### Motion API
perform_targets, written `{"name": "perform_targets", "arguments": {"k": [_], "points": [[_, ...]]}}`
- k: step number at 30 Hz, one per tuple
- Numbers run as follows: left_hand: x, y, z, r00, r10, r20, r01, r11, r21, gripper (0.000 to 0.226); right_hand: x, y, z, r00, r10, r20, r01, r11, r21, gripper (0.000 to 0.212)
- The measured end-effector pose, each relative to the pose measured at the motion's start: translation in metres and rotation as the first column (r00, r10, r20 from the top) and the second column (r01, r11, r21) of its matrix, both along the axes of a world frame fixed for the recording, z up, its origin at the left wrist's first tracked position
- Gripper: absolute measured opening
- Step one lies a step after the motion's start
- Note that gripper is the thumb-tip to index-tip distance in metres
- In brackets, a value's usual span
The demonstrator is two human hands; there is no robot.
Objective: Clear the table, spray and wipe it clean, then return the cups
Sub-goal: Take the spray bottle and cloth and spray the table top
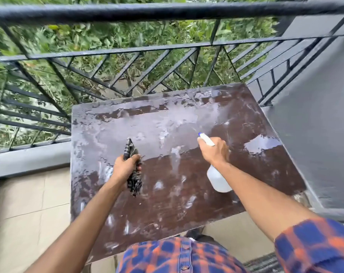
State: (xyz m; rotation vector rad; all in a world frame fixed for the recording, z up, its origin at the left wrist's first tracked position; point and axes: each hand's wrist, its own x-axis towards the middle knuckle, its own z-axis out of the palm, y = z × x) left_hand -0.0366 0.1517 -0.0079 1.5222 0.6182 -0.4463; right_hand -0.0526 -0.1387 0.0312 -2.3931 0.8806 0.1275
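Your 2 arms reach forward and apart, the left forearm [78,223] rising from the lower left, the right forearm [255,190] from the lower right. Your left hand [125,166] is fisted, thumb side up, round a crumpled black-and-white checked cloth [134,182] that pokes out above and below the fist. Your right hand [214,150], its back turned up, grips the neck of a translucent white plastic spray bottle [218,180], whose body lies under the wrist; the fingers there are hidden. A rolled orange-and-blue plaid sleeve [315,245] covers your right upper arm.
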Motion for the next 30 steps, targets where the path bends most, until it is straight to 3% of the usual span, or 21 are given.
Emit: {"name": "perform_targets", "arguments": {"k": [5, 13, 23, 30], "points": [[-0.002, -0.055, -0.003, 0.999, -0.050, -0.015, 0.049, 0.999, -0.022, 0.011, -0.003, -0.056, 0.004, 0.999, -0.007, 0.045, 0.008, 1.000, -0.016, 0.047], [-0.005, -0.151, -0.003, 0.995, -0.091, -0.037, 0.091, 0.996, 0.001, 0.017, -0.006, -0.172, 0.008, 0.985, -0.165, 0.059, 0.164, 0.986, 0.026, 0.047], [-0.012, -0.232, 0.010, 0.992, -0.124, -0.032, 0.124, 0.992, -0.004, 0.012, -0.015, -0.275, 0.017, 0.935, -0.354, 0.000, 0.353, 0.934, 0.060, 0.061], [-0.021, -0.230, 0.019, 0.986, -0.167, 0.008, 0.167, 0.986, 0.032, 0.007, -0.020, -0.285, -0.010, 0.954, -0.301, -0.006, 0.299, 0.947, 0.120, 0.065]]}}
